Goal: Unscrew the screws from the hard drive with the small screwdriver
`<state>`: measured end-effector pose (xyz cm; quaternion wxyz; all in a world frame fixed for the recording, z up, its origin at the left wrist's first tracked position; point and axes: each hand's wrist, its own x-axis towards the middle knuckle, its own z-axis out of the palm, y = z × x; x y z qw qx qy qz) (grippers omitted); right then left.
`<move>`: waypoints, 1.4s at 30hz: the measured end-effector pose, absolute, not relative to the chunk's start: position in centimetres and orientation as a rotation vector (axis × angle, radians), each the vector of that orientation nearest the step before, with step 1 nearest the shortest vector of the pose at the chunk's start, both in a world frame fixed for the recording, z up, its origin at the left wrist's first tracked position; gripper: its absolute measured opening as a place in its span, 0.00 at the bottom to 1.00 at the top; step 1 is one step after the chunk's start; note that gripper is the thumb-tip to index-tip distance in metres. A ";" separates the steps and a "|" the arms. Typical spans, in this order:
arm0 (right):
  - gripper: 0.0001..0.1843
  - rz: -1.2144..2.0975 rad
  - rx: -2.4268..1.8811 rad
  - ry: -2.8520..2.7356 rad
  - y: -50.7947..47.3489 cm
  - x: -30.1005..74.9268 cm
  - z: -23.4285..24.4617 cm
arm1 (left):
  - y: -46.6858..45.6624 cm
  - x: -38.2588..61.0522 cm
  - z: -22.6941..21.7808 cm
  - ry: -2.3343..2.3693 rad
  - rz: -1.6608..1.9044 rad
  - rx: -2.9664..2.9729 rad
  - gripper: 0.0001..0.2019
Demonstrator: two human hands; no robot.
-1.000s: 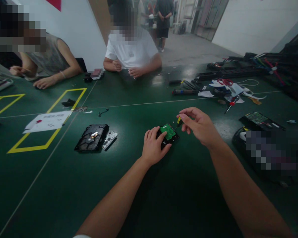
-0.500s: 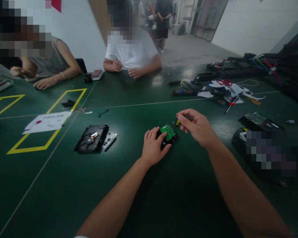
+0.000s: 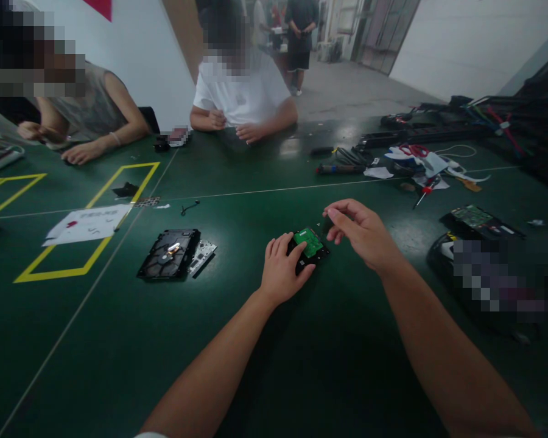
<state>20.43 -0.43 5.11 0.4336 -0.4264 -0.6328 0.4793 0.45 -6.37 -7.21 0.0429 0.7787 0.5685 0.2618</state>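
A black hard drive [image 3: 305, 266] with a green circuit board [image 3: 309, 241] facing up lies on the table. My left hand [image 3: 281, 271] grips it from the left, with fingers over the far edge and board and the thumb along the near side. At the drive's right edge, my right hand [image 3: 360, 234] is closed in a pinch around a small screwdriver [image 3: 324, 232]. Its thin dark shaft slants down toward the board's right corner, and the fingers cover the handle. Tiny bright bits, perhaps screws, lie just beyond the drive.
Left on the green table [image 3: 237, 347] lie another hard drive [image 3: 167, 258], a metal-backed board [image 3: 203, 258] and a paper sheet [image 3: 86, 224]. At right are a drive with exposed board [image 3: 479, 220], a red-handled screwdriver [image 3: 424, 193] and cables [image 3: 349, 158]. Two people sit across.
The yellow screwdriver handle, visible between my right fingers before, is now hidden as those fingers have turned and curled. My left hand and the hard drive stay where they were.
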 end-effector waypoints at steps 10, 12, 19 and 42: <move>0.16 1.180 -1.074 -1.585 -0.3 20.8 4.9 | -6.4 0.4 -7.1 1.738 0.794 2.380 0.28; 0.15 1.174 -1.057 -1.599 -0.2 20.8 4.8 | -6.3 0.4 -7.2 1.735 0.804 2.381 0.28; 0.16 1.154 -1.051 -1.647 0.2 21.0 4.4 | -6.4 0.5 -7.2 1.745 0.798 2.382 0.27; 0.13 1.278 -1.034 -1.533 0.3 20.7 4.2 | -6.3 0.4 -7.2 1.737 0.796 2.380 0.28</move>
